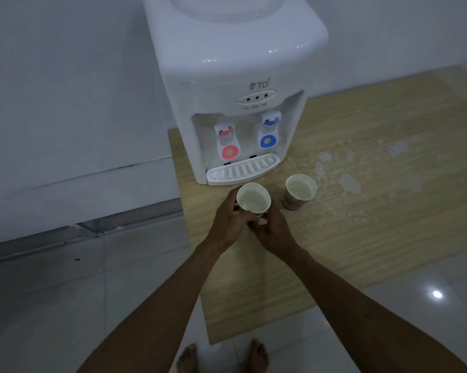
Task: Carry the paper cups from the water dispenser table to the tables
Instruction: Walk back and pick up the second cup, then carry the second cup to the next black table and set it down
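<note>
A pale wall [65, 76] fills the far left, with a glossy tiled floor [65, 292] below it. A light wood-grain table [375, 224] runs from the middle out to the right. On its far left corner stands a white water dispenser [235, 76], its front facing near. Two bare forearms reach in from the near edge and meet in front of it. The left grip [228, 224] and the right grip [274, 230] both curl round one paper cup [254, 199], fingers wrapped on its sides from left and right. This cup sits upright just near the dispenser's drip tray [243, 169]; whether it rests on the table or is lifted I cannot tell. A second paper cup [300, 191] stands on the table just right of it, apart from both hands. Above the tray hang a red tap [228, 142] on the left and a blue tap [268, 130] on the right. Wet splashes [348, 181] dot the table right of the cups. Two bare feet [189, 356] show at the near edge
</note>
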